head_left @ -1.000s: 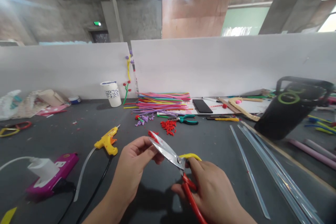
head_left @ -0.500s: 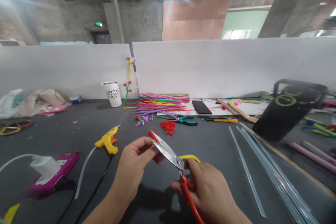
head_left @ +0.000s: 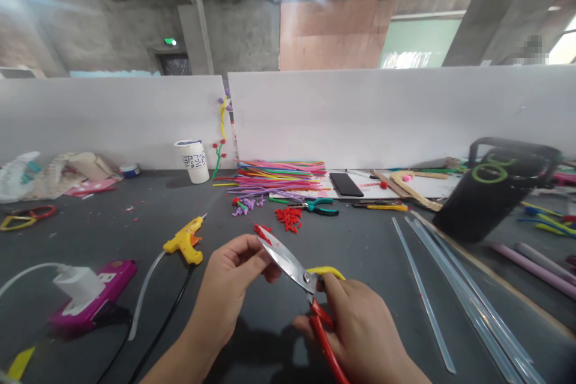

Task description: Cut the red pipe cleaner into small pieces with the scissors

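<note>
My right hand [head_left: 360,318] grips scissors [head_left: 288,264] with red and yellow handles, their metal blades pointing up and left. The blades look nearly closed. Beside the blade tips, my left hand [head_left: 238,270] is closed in a pinch, its fingertips against the lower blade; what it pinches is hidden. Small red fuzzy pieces [head_left: 263,228] show at the blade tips, just past the fingers; whether any are held I cannot tell. A pile of short red pieces [head_left: 288,218] lies beyond, with purple pieces [head_left: 248,206] to its left.
Pipe cleaners [head_left: 279,177] lie bundled at the back, near teal-handled pliers [head_left: 320,206] and a phone [head_left: 345,184]. A yellow glue gun [head_left: 184,242] and a purple power strip [head_left: 96,294] are on the left. Clear sticks [head_left: 468,294] and a black bottle [head_left: 486,192] stand right.
The scissor blades have come closer together. Both hands stay in almost the same place.
</note>
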Tool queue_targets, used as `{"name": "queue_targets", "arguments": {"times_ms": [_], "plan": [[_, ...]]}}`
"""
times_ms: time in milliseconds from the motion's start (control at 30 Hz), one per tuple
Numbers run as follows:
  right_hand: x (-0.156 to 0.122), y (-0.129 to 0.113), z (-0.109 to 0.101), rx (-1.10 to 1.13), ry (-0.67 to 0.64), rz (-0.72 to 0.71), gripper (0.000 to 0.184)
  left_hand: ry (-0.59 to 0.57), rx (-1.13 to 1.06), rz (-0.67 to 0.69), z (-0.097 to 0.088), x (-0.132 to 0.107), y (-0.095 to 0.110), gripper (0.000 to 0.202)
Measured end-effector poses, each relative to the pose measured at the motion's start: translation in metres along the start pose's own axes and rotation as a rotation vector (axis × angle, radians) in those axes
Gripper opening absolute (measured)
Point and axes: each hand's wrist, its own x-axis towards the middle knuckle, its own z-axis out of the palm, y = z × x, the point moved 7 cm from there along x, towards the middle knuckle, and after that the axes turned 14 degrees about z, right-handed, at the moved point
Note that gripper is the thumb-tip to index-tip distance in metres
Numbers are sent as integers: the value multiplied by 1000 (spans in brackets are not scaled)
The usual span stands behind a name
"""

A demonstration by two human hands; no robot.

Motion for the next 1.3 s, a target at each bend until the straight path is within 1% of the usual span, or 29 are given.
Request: {"name": "queue_targets", "arguments": {"times_ms": [167, 400, 667, 967, 1300], "plan": [[1, 3, -1, 6, -39, 32, 32, -21, 20, 16, -1, 1, 1, 7], [-1, 4, 1, -14, -44, 22, 29, -32, 8, 10, -1, -1, -1, 7], [-3, 1, 2, -35, 10, -13, 29, -29, -3, 0, 1, -1, 0, 8], [-3, -2, -3, -46, 78, -49, 40, -16, -14, -11, 1, -2, 0, 7], [-5, -5, -3, -43, 64, -52, 38, -29, -16, -24, 0, -3, -1, 7]]}}
